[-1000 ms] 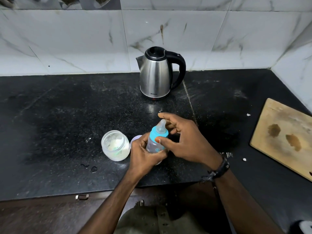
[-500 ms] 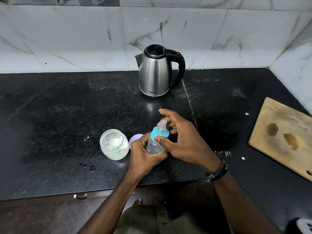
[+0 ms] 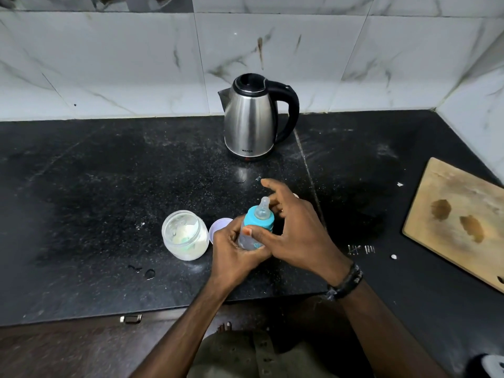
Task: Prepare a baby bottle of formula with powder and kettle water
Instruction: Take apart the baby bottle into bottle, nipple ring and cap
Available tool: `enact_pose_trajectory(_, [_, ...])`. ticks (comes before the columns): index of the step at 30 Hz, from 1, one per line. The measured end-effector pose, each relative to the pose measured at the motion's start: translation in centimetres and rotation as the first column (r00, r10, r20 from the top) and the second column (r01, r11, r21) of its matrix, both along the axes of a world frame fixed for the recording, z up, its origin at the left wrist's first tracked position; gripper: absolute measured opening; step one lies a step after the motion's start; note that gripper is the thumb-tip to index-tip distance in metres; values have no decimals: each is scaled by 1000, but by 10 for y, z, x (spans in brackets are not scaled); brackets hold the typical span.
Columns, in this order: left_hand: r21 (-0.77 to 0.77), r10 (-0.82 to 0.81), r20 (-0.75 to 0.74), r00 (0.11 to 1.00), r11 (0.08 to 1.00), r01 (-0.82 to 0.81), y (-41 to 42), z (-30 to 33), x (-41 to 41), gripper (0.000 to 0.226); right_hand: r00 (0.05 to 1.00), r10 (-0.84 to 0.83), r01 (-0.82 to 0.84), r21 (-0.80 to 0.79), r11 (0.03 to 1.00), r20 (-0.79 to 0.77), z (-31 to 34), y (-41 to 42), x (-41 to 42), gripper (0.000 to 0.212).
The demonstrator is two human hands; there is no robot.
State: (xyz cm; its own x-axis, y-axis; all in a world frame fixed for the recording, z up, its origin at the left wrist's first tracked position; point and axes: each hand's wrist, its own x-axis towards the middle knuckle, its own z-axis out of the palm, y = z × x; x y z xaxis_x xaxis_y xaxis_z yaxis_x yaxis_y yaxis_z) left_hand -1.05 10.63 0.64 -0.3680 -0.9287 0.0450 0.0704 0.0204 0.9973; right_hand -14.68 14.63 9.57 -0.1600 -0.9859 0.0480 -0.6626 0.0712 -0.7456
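Both hands are holding a baby bottle [image 3: 252, 230] upright at the counter's front edge, well in front of the kettle [image 3: 252, 118].

The left hand [image 3: 234, 253] is gripping the bottle's clear body from the side away from the kettle's handle, fingers curled round it, while the right hand [image 3: 296, 233] is pinching the teal collar [image 3: 259, 221], its thumb pressing the near rim and its other fingers arching behind the teat [image 3: 263, 207]. An open glass jar [image 3: 185, 234] of pale powder is sitting just beside the left hand, in front of the kettle and off toward its spout side, with a pale lid [image 3: 219, 227] lying between jar and bottle. A wooden board [image 3: 458, 219] is resting far off on the kettle's handle side. Compared with a second ago, the grips are looking the same and the bottle is sitting in the same spot beside the jar.
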Motion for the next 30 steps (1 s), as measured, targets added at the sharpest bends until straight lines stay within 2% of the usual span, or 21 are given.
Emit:
enact_pose_trajectory(7, [-5, 36, 17, 999, 999, -36, 1, -2, 2, 46, 922, 92, -80, -48, 996, 375, 0, 2, -12, 79])
enact_pose_trajectory(10, [-5, 52, 16, 999, 999, -52, 2, -1, 1, 41, 904, 72, -47, -71, 996, 422, 0, 2, -19, 77])
enact_pose_trajectory(13, [-21, 82, 41, 996, 997, -81, -1, -7, 1, 43, 925, 0, 29, -69, 997, 379, -7, 0, -28, 75])
enact_pose_trajectory(19, [-36, 128, 112, 985, 992, -125, 0, -14, 4, 43, 977, -181, 189, -69, 980, 114, -54, -6, -48, 80])
enact_pose_trajectory(23, [-63, 132, 155, 979, 990, -123, 0, -17, 3, 42, 958, -287, 287, 0, 958, 9, -95, -8, -60, 87])
enact_pose_trajectory(30, [-84, 148, 179, 973, 987, -134, 0, -20, 1, 40, 915, -396, 401, 65, 914, -78, -131, -11, -66, 91])
